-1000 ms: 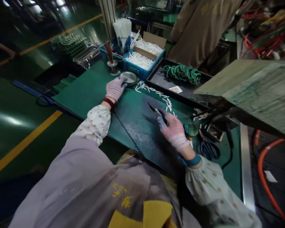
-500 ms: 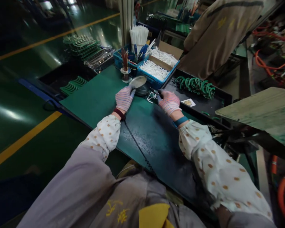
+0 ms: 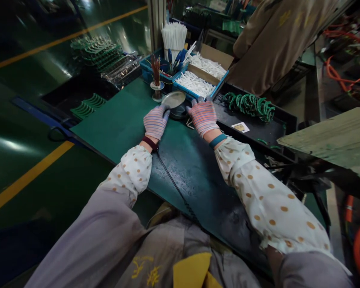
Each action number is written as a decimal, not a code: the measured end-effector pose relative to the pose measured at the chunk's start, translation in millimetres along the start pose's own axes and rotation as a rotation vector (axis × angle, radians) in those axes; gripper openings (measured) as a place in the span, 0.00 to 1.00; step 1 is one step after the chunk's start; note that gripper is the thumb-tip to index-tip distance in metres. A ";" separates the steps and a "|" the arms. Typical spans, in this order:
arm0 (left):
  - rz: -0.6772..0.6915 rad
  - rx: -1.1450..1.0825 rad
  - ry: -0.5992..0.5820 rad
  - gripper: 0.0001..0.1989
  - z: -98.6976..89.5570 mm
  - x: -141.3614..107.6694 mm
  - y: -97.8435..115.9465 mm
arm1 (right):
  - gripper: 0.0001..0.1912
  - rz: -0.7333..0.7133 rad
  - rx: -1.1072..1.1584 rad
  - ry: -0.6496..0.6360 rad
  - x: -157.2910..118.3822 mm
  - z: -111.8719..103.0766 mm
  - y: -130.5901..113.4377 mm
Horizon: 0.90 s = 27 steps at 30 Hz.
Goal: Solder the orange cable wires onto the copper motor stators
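Note:
Both hands wear striped knit gloves with grey fingertips. My left hand (image 3: 156, 122) rests on the green mat (image 3: 108, 116), its fingertips at the lower edge of a round metal dish (image 3: 174, 99). The dish sits tilted on a dark base. My right hand (image 3: 202, 116) is just right of the dish, fingers reaching up towards the rim of a blue tray (image 3: 195, 95). The black-handled tool seen earlier does not show, and my right hand may hide it. A few small white pieces (image 3: 189, 124) lie on the mat below the dish.
A black tray (image 3: 258, 134) holds coiled green strips (image 3: 250, 107). The blue tray holds white pieces. A blue bin (image 3: 151, 68) holds white rods and tools. A coiled cable (image 3: 177, 188) crosses the mat. A co-worker's back (image 3: 276, 44) is beyond, and a wooden board (image 3: 327, 138) juts in at right.
My right hand has moved left from the scattered white pieces to beside the dish, and the tool in it no longer shows. My left hand stays near the dish.

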<state>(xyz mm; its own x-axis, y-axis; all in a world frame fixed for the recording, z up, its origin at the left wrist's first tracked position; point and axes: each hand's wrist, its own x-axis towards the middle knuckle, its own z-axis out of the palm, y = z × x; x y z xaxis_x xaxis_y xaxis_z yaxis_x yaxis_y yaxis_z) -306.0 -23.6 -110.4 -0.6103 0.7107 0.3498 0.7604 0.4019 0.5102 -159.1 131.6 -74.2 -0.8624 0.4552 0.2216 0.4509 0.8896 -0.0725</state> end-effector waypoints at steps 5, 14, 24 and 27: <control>0.008 -0.029 -0.020 0.13 1.0 -0.3 -1.8 | 0.19 0.078 -0.089 0.013 -3.0 1.6 2.5; -0.007 0.022 -0.054 0.15 -1.9 -0.6 2.3 | 0.16 0.187 0.001 0.005 -11.4 -8.2 1.4; 0.084 0.170 -0.151 0.15 -4.8 -3.3 9.3 | 0.21 0.399 0.910 0.187 -80.7 -28.0 38.7; 0.098 0.172 -0.175 0.16 -2.0 -1.4 13.2 | 0.27 0.351 1.173 0.264 -103.8 -44.3 28.9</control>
<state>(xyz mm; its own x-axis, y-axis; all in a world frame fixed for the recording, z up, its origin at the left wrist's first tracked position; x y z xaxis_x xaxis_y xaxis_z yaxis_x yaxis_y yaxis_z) -295.6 -20.5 -102.6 -0.4958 0.8340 0.2422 0.8495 0.4078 0.3347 -46.5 108.4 -56.2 -0.6039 0.7734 0.1927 0.0535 0.2806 -0.9583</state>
